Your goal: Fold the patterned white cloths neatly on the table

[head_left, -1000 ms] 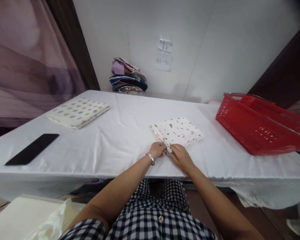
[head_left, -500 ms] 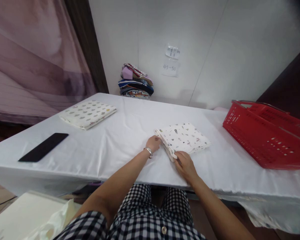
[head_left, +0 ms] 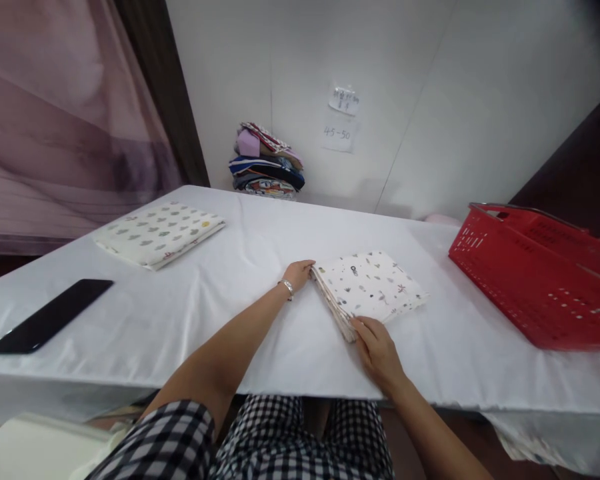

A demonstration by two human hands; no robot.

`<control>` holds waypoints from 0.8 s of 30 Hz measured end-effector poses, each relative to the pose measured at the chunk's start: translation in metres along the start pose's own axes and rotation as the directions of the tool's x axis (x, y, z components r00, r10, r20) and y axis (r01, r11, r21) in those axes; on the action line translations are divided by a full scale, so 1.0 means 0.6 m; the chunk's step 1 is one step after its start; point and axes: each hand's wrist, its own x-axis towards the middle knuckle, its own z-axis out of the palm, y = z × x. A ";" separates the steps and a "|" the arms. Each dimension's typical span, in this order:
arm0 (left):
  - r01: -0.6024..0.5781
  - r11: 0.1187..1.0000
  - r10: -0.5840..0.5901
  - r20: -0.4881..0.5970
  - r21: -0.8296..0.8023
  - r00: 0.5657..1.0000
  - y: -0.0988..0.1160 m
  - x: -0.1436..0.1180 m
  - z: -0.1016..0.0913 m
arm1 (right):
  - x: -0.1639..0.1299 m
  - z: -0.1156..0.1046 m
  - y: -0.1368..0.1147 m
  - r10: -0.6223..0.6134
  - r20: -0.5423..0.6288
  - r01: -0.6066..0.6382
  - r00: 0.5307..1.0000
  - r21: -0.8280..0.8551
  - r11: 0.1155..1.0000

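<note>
Along cloth, hands farther apart.

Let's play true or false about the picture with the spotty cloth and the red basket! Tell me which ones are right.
1. Both hands touch the folded patterned cloth. True: the left hand is at its far corner and the right hand at its near corner.
2. The red basket is on the floor. False: it sits on the white table, to the right.
3. A black phone lies on the table to the left. True.
4. The second patterned cloth is inside the basket. False: it lies folded on the table, far left.
5. A pile of clothes sits by the wall. True.
</note>
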 end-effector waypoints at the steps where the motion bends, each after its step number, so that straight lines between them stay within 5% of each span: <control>1: -0.007 1.000 0.007 0.007 -0.003 1.000 -0.001 0.002 -0.002 | 0.000 0.000 0.000 0.001 -0.005 -0.001 1.000 0.001 1.000; 8: -0.119 0.993 0.118 0.087 0.000 0.989 -0.015 0.013 -0.010 | -0.001 0.000 -0.001 0.028 -0.061 -0.026 0.998 0.023 0.999; 12: -0.260 0.954 0.241 0.130 0.151 0.962 -0.015 0.019 -0.018 | 0.000 0.000 -0.004 0.006 -0.054 -0.005 0.999 0.014 1.000; 19: -0.267 0.837 0.208 0.172 0.478 0.963 -0.004 0.029 -0.023 | 0.001 0.001 -0.002 -0.036 -0.015 0.036 0.999 -0.004 0.999; 24: -0.242 0.854 0.186 0.164 0.461 0.969 -0.008 0.027 -0.022 | -0.001 0.002 0.001 -0.041 -0.017 0.041 0.999 -0.006 0.999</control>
